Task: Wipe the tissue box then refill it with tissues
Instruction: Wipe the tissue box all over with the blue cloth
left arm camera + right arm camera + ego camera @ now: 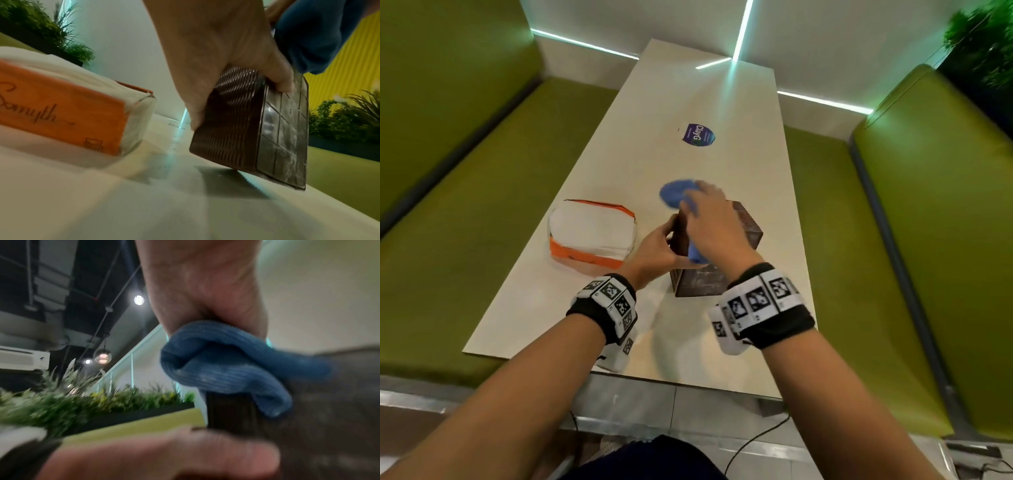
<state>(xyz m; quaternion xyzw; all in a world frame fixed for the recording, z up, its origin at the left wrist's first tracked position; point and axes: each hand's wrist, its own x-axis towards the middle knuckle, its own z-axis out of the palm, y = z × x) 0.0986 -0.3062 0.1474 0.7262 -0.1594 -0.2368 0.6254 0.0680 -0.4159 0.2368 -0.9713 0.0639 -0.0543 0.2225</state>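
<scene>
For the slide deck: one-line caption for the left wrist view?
Left hand grips the tilted brown tissue box beside an orange tissue pack.

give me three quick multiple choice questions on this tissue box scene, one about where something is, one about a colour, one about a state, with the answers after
1. Where does the pack of tissues lie relative to the tissue box?
A. to its left on the table
B. on top of it
C. on the green bench

2. What colour is the cloth in the right hand?
A. white
B. blue
C. red

3. How does the tissue box stand while the left hand grips it?
A. flat on its base
B. lifted fully clear of the table
C. tipped up on one edge

Answers:
1. A, the head view shows the pack left of the box on the table.
2. B, the right wrist view shows a blue cloth pressed on the box.
3. C, the left wrist view shows the box tilted with only a lower edge on the table.
</scene>
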